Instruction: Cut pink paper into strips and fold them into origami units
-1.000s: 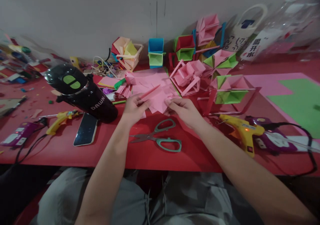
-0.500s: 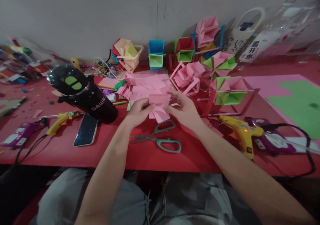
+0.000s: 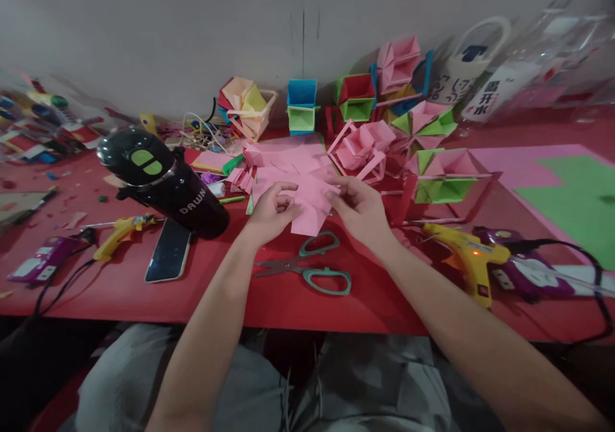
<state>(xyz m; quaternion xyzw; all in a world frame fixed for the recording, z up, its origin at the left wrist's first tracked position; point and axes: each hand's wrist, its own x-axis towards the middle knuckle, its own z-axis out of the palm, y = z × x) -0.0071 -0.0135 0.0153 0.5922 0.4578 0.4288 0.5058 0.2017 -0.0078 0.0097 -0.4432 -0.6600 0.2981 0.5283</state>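
Two hands meet in the head view over the middle of the red tabletop (image 3: 379, 307), with the folded pink paper (image 3: 311, 206) between them. It lies rightward of the left hand (image 3: 273, 213) and leftward of the right hand (image 3: 360, 209), both touching it, so neither is nearer. The right thumb and fingers pinch its right edge; the left fingers curl half open, thumb against its left edge, though whether they grip I cannot tell. One flap points towards the tabletop's front edge; the far end blends into pink sheets (image 3: 307, 147), leaving the long axis uncertain. Green-handled scissors (image 3: 291, 265) lie just nearer that front edge, limiting room below; bare red surface separates them from it.
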